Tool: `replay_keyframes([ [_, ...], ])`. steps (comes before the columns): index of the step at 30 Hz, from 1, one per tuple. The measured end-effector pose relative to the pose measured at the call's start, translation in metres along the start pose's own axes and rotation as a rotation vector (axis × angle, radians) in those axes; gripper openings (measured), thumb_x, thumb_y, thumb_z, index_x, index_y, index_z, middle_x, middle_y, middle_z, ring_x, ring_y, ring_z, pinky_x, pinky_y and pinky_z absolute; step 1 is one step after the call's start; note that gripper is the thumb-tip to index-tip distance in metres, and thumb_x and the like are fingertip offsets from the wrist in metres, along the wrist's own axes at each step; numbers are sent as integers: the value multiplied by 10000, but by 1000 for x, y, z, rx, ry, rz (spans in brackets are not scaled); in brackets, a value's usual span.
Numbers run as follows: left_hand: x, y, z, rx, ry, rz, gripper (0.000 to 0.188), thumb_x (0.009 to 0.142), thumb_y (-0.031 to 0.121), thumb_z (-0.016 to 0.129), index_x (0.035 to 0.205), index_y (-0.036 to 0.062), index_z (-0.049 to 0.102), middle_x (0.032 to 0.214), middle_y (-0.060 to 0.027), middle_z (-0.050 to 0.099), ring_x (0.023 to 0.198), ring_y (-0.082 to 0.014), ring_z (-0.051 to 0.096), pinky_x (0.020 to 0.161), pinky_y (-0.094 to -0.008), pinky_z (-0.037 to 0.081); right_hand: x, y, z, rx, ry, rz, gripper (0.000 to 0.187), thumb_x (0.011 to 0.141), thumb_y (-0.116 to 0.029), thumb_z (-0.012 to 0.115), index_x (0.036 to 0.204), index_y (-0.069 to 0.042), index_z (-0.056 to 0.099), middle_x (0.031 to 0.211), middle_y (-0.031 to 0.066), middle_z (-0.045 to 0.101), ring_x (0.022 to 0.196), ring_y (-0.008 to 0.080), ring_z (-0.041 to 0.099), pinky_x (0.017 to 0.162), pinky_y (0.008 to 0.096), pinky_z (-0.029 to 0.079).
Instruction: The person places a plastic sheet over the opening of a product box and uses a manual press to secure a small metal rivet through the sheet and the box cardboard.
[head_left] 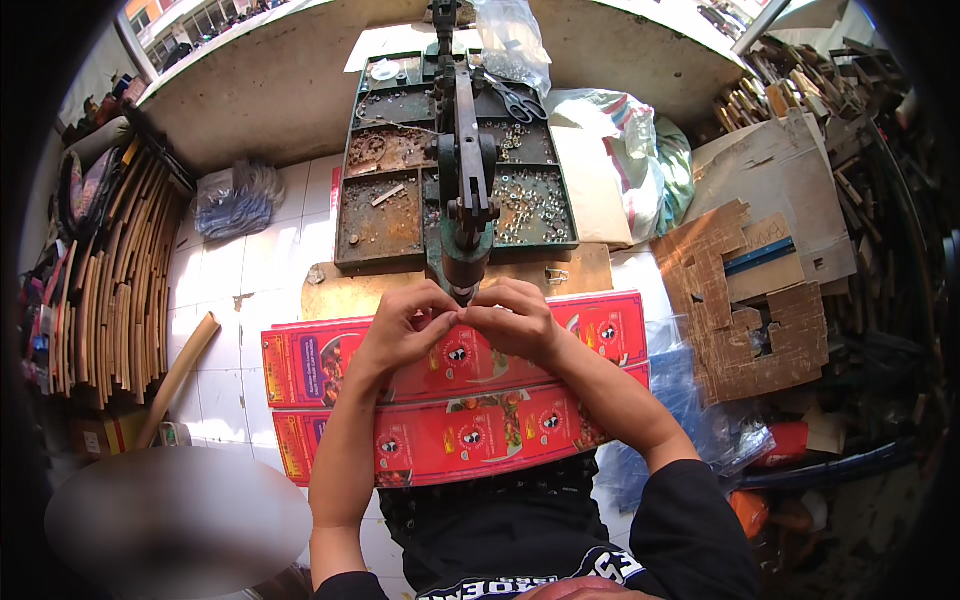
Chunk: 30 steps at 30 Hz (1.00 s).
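My left hand (pixel 412 325) and my right hand (pixel 512 315) meet at the fingertips, just below the foot of a dark metal hand press (pixel 466 180). Both are pinched closed, and whatever lies between the fingers is too small to make out. Beneath them stretches a red printed sheet (pixel 400 375) with food pictures, its upper edge near the press. A second red printed strip (pixel 470 440) of the same kind lies nearer to me, across my lap. My forearms cover parts of both.
Behind the press sits a dark compartment tray (pixel 385 215) of small metal rings, with scissors (pixel 518 104) on it. Stacked cardboard strips (pixel 120 290) stand at left. Cut cardboard (pixel 700 300) leans at right, near clear plastic bags (pixel 680 420). A cardboard tube (pixel 180 375) lies on the tiles.
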<state>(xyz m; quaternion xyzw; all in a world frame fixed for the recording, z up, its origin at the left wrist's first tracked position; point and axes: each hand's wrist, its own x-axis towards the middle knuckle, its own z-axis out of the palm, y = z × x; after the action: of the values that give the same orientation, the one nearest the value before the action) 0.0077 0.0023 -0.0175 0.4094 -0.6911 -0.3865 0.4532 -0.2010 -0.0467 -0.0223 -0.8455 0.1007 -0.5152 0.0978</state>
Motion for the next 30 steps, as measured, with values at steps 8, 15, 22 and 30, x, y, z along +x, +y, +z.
replay_keyframes([
  [8, 4, -2, -2, 104, 169, -51, 105, 874, 43, 726, 969, -2, 720, 826, -41, 679, 710, -97, 571, 645, -262, 450, -1, -1, -3, 1, 86, 330, 194, 765, 58, 780, 920, -27, 700, 844, 83, 677, 701, 182, 648, 592, 295, 516],
  [15, 3, -10, -4, 221, 220, 44, 173, 841, 45, 732, 1014, 39, 725, 785, -68, 661, 638, -161, 611, 572, -304, 480, 2, 3, -1, 100, 5, 588, 149, 782, 10, 788, 895, -64, 725, 853, 47, 666, 734, 145, 632, 565, 272, 499],
  [22, 0, -6, 0, 283, 96, 123, 297, 827, -17, 716, 1114, 57, 701, 837, -82, 659, 673, -200, 626, 598, -322, 501, 1, 5, -3, 207, -36, 663, 167, 790, 18, 781, 940, -44, 742, 863, 47, 668, 677, 109, 605, 560, 254, 478],
  [30, 0, -3, -2, 331, 72, 134, 314, 803, -43, 716, 1100, 60, 712, 848, -97, 664, 730, -231, 660, 632, -339, 519, 0, 5, -2, 208, -69, 693, 162, 808, 7, 772, 962, -41, 753, 870, 42, 671, 659, 102, 597, 567, 251, 469],
])
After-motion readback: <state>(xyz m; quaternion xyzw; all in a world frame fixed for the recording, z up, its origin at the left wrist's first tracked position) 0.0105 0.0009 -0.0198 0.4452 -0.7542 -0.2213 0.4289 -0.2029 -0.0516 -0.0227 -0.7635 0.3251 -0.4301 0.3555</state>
